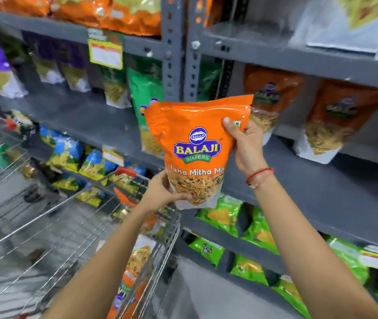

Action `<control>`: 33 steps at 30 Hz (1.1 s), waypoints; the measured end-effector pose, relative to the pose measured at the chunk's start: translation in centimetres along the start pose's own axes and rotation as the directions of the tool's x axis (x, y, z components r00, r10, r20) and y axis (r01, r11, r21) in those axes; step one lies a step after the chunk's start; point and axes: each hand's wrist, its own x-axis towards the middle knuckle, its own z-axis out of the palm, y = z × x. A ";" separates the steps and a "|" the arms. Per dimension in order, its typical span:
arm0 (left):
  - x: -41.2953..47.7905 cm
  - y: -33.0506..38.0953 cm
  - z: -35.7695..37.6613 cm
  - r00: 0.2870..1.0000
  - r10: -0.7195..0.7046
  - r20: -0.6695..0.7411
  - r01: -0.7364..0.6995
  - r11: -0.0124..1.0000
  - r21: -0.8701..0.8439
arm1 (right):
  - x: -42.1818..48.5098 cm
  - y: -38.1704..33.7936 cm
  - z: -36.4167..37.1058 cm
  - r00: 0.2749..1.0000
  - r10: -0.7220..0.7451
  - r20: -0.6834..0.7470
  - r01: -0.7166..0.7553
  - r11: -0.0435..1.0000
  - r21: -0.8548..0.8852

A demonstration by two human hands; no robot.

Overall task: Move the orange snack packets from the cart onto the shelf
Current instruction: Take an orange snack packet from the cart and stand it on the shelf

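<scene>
So both hands are clamped on the glossy orange plastic snack packet (pixel 197 146), held upright in front of the grey metal shelf (pixel 321 187), left hand (pixel 160 192) under its base, right hand (pixel 247 143) pinching an upper edge, probably light, crinkly, slippery.
</scene>
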 end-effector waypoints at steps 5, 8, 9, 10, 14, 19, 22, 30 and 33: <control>5.3 3.5 5.2 0.986 0.045 0.161 -0.047 0.999 0.008 | 2.8 -2.6 -7.5 0.991 -0.055 -0.120 0.048 0.997 -0.056; 9.2 4.9 8.8 0.979 0.035 0.199 -0.039 0.999 0.019 | 4.6 -3.6 -11.9 0.983 -0.066 -0.172 0.052 0.995 -0.082; 10.7 5.3 10.1 0.975 0.024 0.219 -0.032 0.999 0.033 | 5.2 -3.8 -13.4 0.977 -0.067 -0.204 0.049 0.995 -0.091; 12.0 5.4 11.3 0.970 0.007 0.242 -0.020 0.999 0.050 | 5.6 -3.8 -14.8 0.969 -0.067 -0.239 0.046 0.995 -0.094; 15.0 3.7 15.2 0.949 -0.108 0.297 0.093 0.994 0.063 | 5.9 -2.7 -19.3 0.956 -0.064 -0.287 0.013 0.985 -0.175; 15.9 1.6 17.2 0.968 -0.109 0.228 0.115 0.993 -0.015 | 3.2 2.4 -23.4 0.984 0.152 -0.091 -0.175 0.907 -0.383; 17.3 2.0 18.2 0.972 -0.099 0.213 0.108 0.994 -0.030 | 1.2 7.0 -23.9 0.938 0.340 -0.059 -0.310 0.752 -0.582; 20.3 2.2 20.7 0.981 -0.076 0.181 0.095 0.991 -0.096 | 4.1 10.4 -25.6 0.894 0.367 -0.256 -0.445 0.661 -0.604; 22.0 2.3 21.1 0.979 -0.092 0.183 0.108 0.991 -0.081 | 5.6 10.8 -26.2 0.886 0.362 -0.288 -0.461 0.643 -0.612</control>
